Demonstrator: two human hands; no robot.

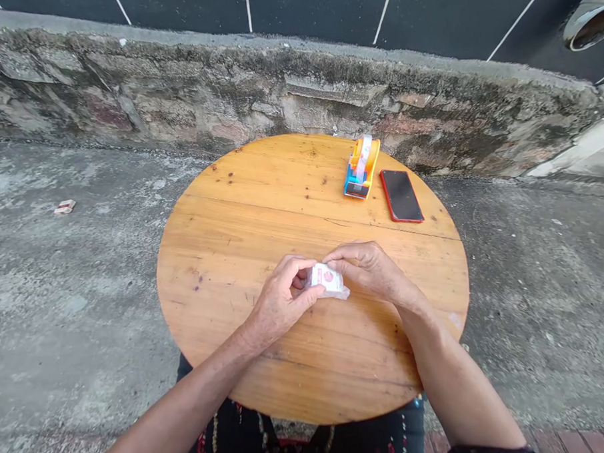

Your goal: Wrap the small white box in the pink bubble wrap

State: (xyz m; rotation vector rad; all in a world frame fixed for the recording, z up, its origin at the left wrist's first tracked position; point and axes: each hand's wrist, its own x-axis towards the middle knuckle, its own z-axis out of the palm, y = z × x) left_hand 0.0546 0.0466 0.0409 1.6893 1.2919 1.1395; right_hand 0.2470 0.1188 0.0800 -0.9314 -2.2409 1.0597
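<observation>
A small white packet (327,277) with pink print, in what looks like clear plastic wrapping, is held just above the round wooden table. My left hand (287,290) grips its left side, thumb along the front edge and index finger at the back corner. At the packet's back right corner, the thumb and index finger of my right hand (368,270) are pinched together on the wrapping. A loose flap of plastic sticks out at the packet's front right. My fingers hide part of its left end.
The wooden table (222,236) carries a yellow and blue tape dispenser (362,167) at its back right. Beside that lies a phone (401,195) in a red case. Behind the table runs a low stone wall (201,97). A crumpled wrapper (65,207) lies on the concrete floor at left.
</observation>
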